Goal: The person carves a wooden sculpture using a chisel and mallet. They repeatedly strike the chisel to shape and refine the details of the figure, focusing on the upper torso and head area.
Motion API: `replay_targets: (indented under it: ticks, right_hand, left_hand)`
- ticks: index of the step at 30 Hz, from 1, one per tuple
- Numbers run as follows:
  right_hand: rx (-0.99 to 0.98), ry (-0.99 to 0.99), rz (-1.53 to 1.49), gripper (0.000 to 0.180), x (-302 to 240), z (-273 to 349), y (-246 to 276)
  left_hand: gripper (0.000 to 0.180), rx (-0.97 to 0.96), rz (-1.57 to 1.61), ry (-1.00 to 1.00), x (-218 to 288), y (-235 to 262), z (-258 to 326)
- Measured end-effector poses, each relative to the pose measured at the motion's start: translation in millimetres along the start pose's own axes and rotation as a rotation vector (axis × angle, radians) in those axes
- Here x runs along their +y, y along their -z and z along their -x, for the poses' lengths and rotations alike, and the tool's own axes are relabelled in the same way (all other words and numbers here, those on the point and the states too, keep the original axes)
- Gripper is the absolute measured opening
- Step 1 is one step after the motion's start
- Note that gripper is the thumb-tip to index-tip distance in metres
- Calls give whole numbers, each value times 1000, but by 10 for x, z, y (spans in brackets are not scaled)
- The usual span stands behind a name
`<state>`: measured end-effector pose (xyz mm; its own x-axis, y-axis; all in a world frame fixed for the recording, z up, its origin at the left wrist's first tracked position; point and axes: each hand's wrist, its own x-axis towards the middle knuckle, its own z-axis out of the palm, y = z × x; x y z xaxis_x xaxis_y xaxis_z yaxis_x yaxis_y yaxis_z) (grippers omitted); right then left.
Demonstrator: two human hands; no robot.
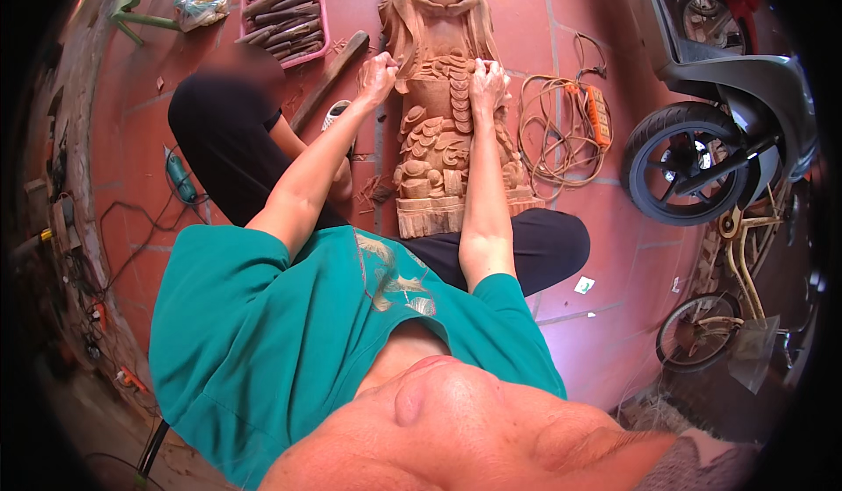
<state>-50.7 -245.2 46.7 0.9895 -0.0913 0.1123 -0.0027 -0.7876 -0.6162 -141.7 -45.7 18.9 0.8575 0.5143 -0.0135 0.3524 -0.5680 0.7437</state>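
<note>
The wood carving (pixel 436 127) lies on the red floor (pixel 627 289). The left hand (pixel 377 77) and right hand (pixel 488 88) bend their fingers by its sides; I can't tell if they grip anything. A wooden bar (pixel 331 81) and pink basket (pixel 326 13) sit left, an orange plug strip (pixel 598 116) right.

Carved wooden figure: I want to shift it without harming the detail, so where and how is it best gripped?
Probably by the base, coming from the end nearest the person and gripping both sides. It is blocky and fairly plain, while the carved figure above bears raised, intricate relief. The figure lies lengthwise, base towards the person; a dark-trousered leg is close by its right corner.
</note>
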Motion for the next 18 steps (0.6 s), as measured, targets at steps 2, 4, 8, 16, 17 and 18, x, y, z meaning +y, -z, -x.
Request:
replay_targets:
  ticks: [2, 4, 8, 16, 17, 18]
  right_hand:
    - [1, 6, -11, 26, 6, 3, -8]
    - [-1, 13, -17, 26, 17, -3, -14]
    - [-13, 17, -23, 26, 49, -15, -12]
    - [-21, -1, -4, 25, -6, -7, 11]
    - [-17, -3, -2, 25, -1, 3, 14]
    - [-18, -3, 0, 25, -7, 0, 13]
  left_hand:
    - [21, -25, -13, 40, -40, 27, 81]
    - [20, -57, -27, 69, -67, 45, 99]
    - [22, -68, -2, 60, -144, 17, 71]
    - [15, 124, 157, -45, -247, -176, 253]
    - [15, 127, 142, -58, -242, -181, 260]
    - [14, 137, 211, -66, -269, -200, 250]
